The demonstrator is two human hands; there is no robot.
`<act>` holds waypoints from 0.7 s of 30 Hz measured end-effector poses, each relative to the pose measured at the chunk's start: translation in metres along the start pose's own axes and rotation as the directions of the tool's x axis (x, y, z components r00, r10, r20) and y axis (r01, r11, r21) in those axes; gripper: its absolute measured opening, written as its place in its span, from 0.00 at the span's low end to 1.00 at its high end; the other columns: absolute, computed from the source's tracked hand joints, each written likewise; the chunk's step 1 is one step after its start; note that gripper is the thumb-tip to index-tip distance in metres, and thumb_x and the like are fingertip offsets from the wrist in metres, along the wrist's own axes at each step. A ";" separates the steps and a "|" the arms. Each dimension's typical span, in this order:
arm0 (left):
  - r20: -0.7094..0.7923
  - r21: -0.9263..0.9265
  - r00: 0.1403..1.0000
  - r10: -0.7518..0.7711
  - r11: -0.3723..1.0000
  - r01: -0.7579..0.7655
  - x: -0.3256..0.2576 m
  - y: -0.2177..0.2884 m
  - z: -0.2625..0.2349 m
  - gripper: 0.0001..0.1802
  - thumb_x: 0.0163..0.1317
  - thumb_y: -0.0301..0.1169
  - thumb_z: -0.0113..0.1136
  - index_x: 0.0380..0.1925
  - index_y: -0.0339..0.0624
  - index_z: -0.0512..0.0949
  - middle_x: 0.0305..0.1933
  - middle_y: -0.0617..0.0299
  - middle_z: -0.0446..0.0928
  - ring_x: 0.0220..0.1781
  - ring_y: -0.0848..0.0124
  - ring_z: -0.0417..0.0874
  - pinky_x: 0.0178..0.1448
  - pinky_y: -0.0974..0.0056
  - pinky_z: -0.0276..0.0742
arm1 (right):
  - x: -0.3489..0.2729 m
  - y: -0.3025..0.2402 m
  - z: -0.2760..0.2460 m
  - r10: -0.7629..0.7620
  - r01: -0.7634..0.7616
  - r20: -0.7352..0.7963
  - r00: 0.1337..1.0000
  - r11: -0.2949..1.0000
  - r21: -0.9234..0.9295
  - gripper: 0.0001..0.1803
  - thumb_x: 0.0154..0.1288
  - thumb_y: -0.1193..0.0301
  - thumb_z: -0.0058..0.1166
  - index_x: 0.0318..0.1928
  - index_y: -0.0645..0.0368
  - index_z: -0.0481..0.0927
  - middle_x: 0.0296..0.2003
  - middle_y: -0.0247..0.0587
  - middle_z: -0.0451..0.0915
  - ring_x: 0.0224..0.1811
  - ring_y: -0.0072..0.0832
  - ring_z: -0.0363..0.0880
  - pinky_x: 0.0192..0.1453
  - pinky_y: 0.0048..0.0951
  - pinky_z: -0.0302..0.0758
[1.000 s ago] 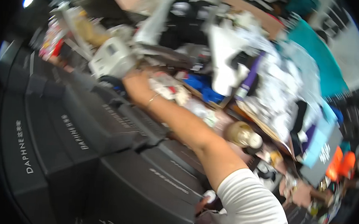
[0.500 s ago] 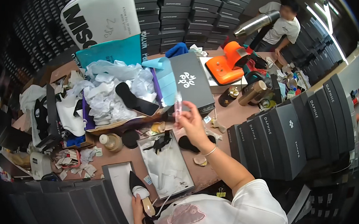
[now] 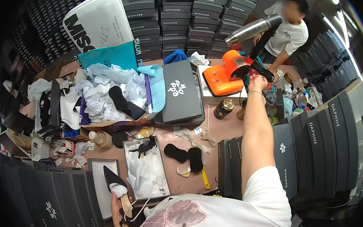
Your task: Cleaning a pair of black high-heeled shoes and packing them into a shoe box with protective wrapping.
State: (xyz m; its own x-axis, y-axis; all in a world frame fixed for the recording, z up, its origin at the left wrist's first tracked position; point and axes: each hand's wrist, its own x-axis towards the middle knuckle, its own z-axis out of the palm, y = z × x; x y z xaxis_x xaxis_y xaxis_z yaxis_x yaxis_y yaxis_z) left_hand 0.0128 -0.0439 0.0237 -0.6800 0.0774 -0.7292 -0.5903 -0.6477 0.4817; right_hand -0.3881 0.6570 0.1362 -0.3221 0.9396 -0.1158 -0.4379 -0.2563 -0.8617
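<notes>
My left hand [image 3: 115, 203] is closed around a black pointed shoe [image 3: 113, 178] with a beige insole and white paper stuffed inside. The shoe is over the white inside of a long box part [image 3: 99, 183] at the lower left. My right arm stretches far forward to the right. At its end my right hand [image 3: 257, 82] has its fingers curled, next to an orange heat-gun-like device [image 3: 225, 81] with a steel barrel [image 3: 253, 31]. What those fingers hold, if anything, I cannot make out. White tissue paper [image 3: 149, 169] lines an open shoebox beside the shoe.
Two black insole-shaped pads [image 3: 175, 153] and a yellow-handled tool [image 3: 205, 178] lie mid-table. Crumpled tissue [image 3: 103, 94] fills a purple-edged box. A closed dark shoebox [image 3: 178, 90] stands behind. Dark boxes [image 3: 321, 140] line the right. A co-worker [image 3: 288, 32] leans in at the far right.
My right hand has moved from mid-table to the far right by the orange device. The small clear tube it held no longer shows. My left hand still holds the shoe; the view has shifted.
</notes>
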 end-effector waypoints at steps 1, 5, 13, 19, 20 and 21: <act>-0.039 0.022 0.999 0.006 1.000 -0.005 0.000 -0.003 -0.002 0.35 0.66 0.63 0.41 0.48 0.40 0.73 0.30 0.46 0.81 0.27 0.59 0.84 0.26 0.59 0.84 | 0.006 -0.005 0.008 -0.030 0.028 -0.036 0.999 0.998 -0.049 0.16 0.67 0.77 0.45 0.54 0.58 0.64 0.33 0.41 0.77 0.25 0.27 0.79 0.22 0.23 0.75; -0.089 -0.009 0.996 -0.011 1.000 0.010 -0.009 -0.010 0.015 0.35 0.65 0.64 0.41 0.47 0.42 0.73 0.30 0.47 0.81 0.26 0.59 0.84 0.27 0.59 0.84 | 0.037 -0.014 0.023 -0.039 0.039 -0.004 0.999 0.996 -0.085 0.17 0.65 0.79 0.46 0.54 0.60 0.64 0.33 0.44 0.77 0.25 0.27 0.80 0.21 0.25 0.77; -0.207 -0.011 0.978 0.025 1.000 -0.028 -0.014 0.005 0.072 0.34 0.63 0.65 0.45 0.45 0.44 0.75 0.27 0.57 0.80 0.20 0.64 0.81 0.20 0.64 0.80 | 0.133 -0.013 0.026 -0.021 0.027 0.075 0.997 0.997 -0.079 0.07 0.66 0.77 0.51 0.43 0.59 0.69 0.29 0.39 0.77 0.27 0.29 0.80 0.30 0.29 0.79; -0.110 -0.038 0.994 0.002 0.999 -0.006 -0.008 -0.006 0.081 0.37 0.63 0.65 0.43 0.51 0.43 0.73 0.34 0.53 0.81 0.26 0.58 0.84 0.27 0.59 0.83 | 0.193 0.005 0.044 -0.026 0.061 0.235 0.972 0.988 -0.144 0.04 0.69 0.74 0.50 0.39 0.61 0.73 0.30 0.40 0.77 0.30 0.27 0.79 0.33 0.28 0.80; -0.115 -0.056 0.993 -0.009 0.998 0.002 -0.001 -0.009 0.081 0.36 0.64 0.64 0.44 0.54 0.44 0.72 0.36 0.53 0.81 0.28 0.57 0.84 0.28 0.57 0.83 | 0.209 -0.002 0.044 0.040 0.035 0.299 0.953 0.970 -0.241 0.05 0.70 0.73 0.48 0.38 0.61 0.74 0.30 0.39 0.77 0.31 0.26 0.78 0.35 0.27 0.80; -0.111 -0.072 0.994 -0.017 0.997 0.009 0.008 -0.011 0.083 0.35 0.65 0.63 0.44 0.56 0.45 0.71 0.38 0.53 0.81 0.29 0.56 0.84 0.29 0.56 0.83 | 0.251 -0.002 0.043 0.041 0.047 0.362 0.931 0.972 -0.232 0.05 0.65 0.74 0.56 0.37 0.60 0.74 0.30 0.41 0.80 0.30 0.30 0.82 0.33 0.29 0.84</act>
State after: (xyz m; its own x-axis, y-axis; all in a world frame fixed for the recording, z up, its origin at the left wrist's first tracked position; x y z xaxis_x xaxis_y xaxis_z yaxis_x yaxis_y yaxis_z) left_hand -0.0225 0.0268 0.0528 -0.6171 0.0040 -0.7869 -0.5638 -0.6998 0.4386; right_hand -0.5039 0.8831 0.1296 -0.6216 0.7826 0.0355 -0.2459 -0.1519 -0.9573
